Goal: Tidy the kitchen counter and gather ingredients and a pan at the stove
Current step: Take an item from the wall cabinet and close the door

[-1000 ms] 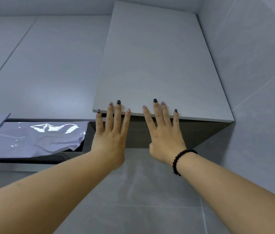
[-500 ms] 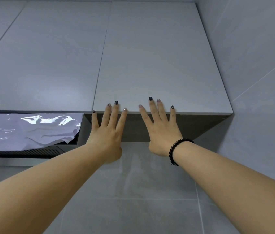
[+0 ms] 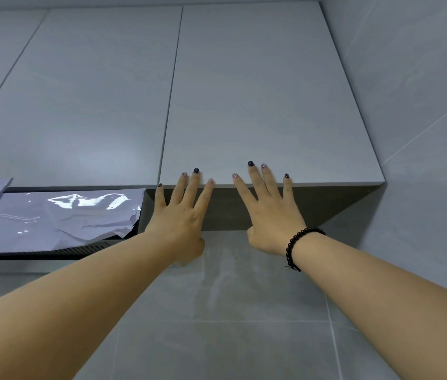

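Both arms reach up to a grey upper cabinet door [image 3: 260, 100] at the right end of the wall cabinets. My left hand [image 3: 181, 212] has straight, spread fingers, and their tips lie on the door's lower edge. My right hand [image 3: 269, 212], with a black bead bracelet at the wrist, does the same a little further right. The door lies flush with the neighbouring door [image 3: 90, 105]. No pan, ingredient or stove is in view.
A range hood [image 3: 52, 250] covered with crinkled foil [image 3: 60, 215] sits under the cabinets at the left. Grey tiled wall [image 3: 422, 119] closes in on the right and fills the space below the cabinet.
The right cabinet door, ajar one second ago, has swung shut under both hands and now lines up with the door beside it. The hands stay on its lower edge.
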Tool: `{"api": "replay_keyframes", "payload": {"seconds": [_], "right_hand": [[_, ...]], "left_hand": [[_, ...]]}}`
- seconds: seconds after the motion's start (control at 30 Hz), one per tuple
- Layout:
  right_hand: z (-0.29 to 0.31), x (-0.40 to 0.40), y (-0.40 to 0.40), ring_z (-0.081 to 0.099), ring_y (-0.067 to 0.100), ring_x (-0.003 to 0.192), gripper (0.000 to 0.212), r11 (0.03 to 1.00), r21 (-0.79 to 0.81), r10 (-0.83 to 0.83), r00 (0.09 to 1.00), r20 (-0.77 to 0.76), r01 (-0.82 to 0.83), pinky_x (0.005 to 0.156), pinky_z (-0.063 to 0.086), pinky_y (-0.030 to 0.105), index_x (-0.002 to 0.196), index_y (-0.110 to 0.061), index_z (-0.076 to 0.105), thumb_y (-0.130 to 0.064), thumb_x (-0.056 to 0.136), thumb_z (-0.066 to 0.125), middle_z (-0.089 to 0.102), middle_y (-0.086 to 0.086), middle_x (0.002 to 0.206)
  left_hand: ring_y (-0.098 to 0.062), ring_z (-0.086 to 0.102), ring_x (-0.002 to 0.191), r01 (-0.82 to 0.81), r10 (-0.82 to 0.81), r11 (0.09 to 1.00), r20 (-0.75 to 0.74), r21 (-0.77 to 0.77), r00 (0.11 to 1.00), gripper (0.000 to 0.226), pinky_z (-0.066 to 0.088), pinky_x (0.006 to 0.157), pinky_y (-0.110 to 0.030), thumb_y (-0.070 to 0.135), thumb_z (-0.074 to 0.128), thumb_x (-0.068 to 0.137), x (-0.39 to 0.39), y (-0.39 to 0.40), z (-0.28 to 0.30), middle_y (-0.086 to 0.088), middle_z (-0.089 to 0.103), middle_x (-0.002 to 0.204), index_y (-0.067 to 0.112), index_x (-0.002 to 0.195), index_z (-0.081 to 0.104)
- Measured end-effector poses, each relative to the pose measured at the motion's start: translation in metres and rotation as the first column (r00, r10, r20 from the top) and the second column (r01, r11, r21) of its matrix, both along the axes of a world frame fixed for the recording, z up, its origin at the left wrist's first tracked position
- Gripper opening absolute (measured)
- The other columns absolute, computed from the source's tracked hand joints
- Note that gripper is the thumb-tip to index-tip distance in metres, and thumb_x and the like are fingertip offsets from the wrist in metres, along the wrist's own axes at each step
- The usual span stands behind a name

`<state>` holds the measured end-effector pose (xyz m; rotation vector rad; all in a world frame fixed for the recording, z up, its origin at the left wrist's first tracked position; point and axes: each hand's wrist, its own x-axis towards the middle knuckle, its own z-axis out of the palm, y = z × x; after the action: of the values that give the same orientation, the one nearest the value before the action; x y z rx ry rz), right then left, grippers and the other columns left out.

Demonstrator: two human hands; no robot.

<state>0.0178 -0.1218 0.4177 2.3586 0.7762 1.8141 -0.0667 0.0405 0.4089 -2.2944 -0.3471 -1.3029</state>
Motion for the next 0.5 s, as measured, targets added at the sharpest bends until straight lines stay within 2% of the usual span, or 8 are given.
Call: {"api": "replay_keyframes", "payload": {"seconds": [0.1, 0.23, 0.3, 0.37, 0.43, 0.5], "right_hand": [[0.004, -0.008, -0.005, -0.019, 0.032, 0.146, 0.09, 0.999, -0.008, 0.049, 0.998, -0.047, -0.049, 0.116, 0.002, 0.06, 0.151, -0.026, -0.014, -0.031, 0.088, 0.051, -0.022, 0.009, 0.158], [0.004, -0.027, -0.013, -0.005, 0.026, 0.148, 0.072, 0.971, 0.062, 0.237, 0.959, -0.154, -0.23, 0.119, 0.008, 0.05, 0.152, -0.019, 0.01, -0.027, 0.09, 0.047, -0.002, 0.008, 0.161], [0.002, -0.036, -0.016, 0.01, 0.025, 0.146, 0.063, 0.929, 0.133, 0.365, 0.916, -0.165, -0.346, 0.117, 0.019, 0.042, 0.149, -0.015, 0.022, -0.025, 0.091, 0.046, 0.012, 0.008, 0.159], [-0.001, -0.045, -0.016, 0.029, 0.024, 0.138, 0.056, 0.887, 0.176, 0.453, 0.877, -0.162, -0.426, 0.109, 0.031, 0.038, 0.144, -0.014, 0.031, -0.025, 0.092, 0.046, 0.029, 0.007, 0.151], [-0.006, -0.055, -0.018, 0.043, 0.022, 0.125, 0.05, 0.847, 0.199, 0.526, 0.834, -0.169, -0.493, 0.1, 0.039, 0.036, 0.14, -0.015, 0.037, -0.024, 0.092, 0.046, 0.043, 0.004, 0.14], [-0.015, -0.068, -0.02, 0.05, 0.019, 0.115, 0.045, 0.768, 0.254, 0.636, 0.747, -0.192, -0.588, 0.093, 0.042, 0.032, 0.137, -0.017, 0.041, -0.025, 0.093, 0.046, 0.051, 0.0, 0.132]], "left_hand": [[-0.029, -0.02, 0.147, -0.007, 0.008, 1.0, -0.026, 0.021, 1.0, 0.101, -0.002, 0.117, -0.057, 0.033, 0.056, 0.089, -0.012, -0.004, 0.006, -0.007, -0.026, 0.158, 0.023, 0.149, -0.024], [-0.026, 0.013, 0.148, 0.051, -0.051, 0.998, 0.005, 0.036, 0.999, 0.085, 0.016, 0.119, -0.047, 0.03, 0.053, 0.09, -0.039, -0.019, 0.01, -0.009, 0.004, 0.162, 0.02, 0.153, -0.003], [-0.026, 0.035, 0.137, 0.074, -0.077, 0.996, 0.051, 0.049, 0.996, 0.072, 0.03, 0.112, -0.041, 0.027, 0.051, 0.09, -0.052, -0.026, 0.01, -0.007, 0.031, 0.153, 0.018, 0.151, 0.014], [-0.023, 0.051, 0.114, 0.05, -0.055, 0.995, 0.059, 0.081, 0.997, 0.051, 0.04, 0.097, -0.036, 0.026, 0.049, 0.091, -0.068, -0.032, 0.009, -0.005, 0.052, 0.13, 0.017, 0.138, 0.035], [-0.022, 0.056, 0.097, 0.019, -0.023, 0.996, 0.056, 0.084, 0.998, 0.035, 0.042, 0.083, -0.032, 0.024, 0.047, 0.091, -0.084, -0.038, 0.007, -0.002, 0.059, 0.113, 0.016, 0.125, 0.046], [-0.022, 0.058, 0.091, -0.008, 0.007, 1.0, 0.05, 0.02, 0.999, 0.028, 0.044, 0.076, -0.031, 0.023, 0.046, 0.092, -0.104, -0.047, 0.003, -0.001, 0.063, 0.107, 0.017, 0.119, 0.051]]}}
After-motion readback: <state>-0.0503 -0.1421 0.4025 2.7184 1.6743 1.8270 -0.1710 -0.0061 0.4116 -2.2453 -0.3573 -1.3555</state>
